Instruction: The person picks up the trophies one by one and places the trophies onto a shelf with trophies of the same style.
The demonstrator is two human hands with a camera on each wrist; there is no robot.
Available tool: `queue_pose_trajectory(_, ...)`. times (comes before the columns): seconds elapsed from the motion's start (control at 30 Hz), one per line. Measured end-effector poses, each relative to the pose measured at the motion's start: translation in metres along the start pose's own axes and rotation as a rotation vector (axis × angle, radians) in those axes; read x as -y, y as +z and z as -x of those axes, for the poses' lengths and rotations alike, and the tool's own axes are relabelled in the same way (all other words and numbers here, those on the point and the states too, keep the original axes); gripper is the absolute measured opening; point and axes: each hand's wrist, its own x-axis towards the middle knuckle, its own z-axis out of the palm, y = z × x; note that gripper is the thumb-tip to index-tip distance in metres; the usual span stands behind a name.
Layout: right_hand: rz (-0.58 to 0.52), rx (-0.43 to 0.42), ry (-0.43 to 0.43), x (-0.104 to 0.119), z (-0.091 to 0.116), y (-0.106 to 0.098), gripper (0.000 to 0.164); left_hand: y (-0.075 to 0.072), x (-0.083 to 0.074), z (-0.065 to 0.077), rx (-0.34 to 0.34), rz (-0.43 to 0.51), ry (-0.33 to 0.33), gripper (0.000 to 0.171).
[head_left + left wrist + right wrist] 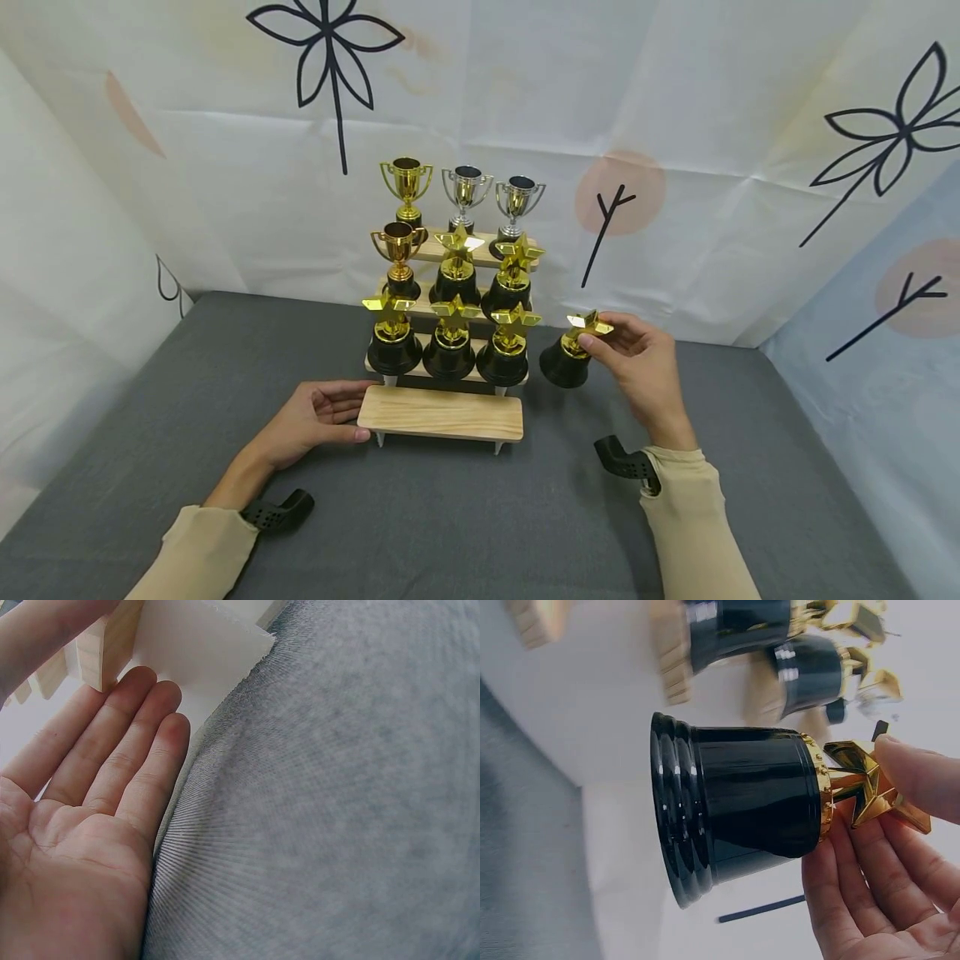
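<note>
My right hand (637, 362) pinches a star trophy (567, 360) by its gold star, between thumb and fingers. Its black base (754, 799) is tilted and held off to the right of a stepped wooden display stand (441, 413). With fairly straight fingers, my left hand (318, 421) touches the left end of the stand's lowest board; the fingertips (174, 731) lie by the wood and a white side support (202, 656). Three star trophies (452, 354) stand on the step above that board. Behind them are a bronze cup (400, 246) and two more star trophies (455, 283).
On the top step stand a gold cup (407, 179) and two silver cups (517, 200). A grey cloth (465, 525) covers the table. White printed fabric (675, 100) hangs close behind the stand, and more fabric bounds both sides.
</note>
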Motion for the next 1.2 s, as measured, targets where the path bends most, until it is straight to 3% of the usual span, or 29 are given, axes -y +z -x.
queue_pose_trajectory(0.27,-0.037,0.024,-0.021,0.023,0.008,-0.002,0.027,0.0,-0.001,0.0,0.002,0.0,0.001,0.075)
queue_pose_trajectory(0.67,-0.114,0.052,-0.036,0.045,0.017,-0.008,0.028,0.002,0.0,0.0,0.002,-0.006,0.019,0.072)
queue_pose_trajectory(1.2,0.0,0.149,-0.05,0.051,0.029,0.001,0.029,0.004,-0.003,0.0,0.015,0.001,0.038,0.07)
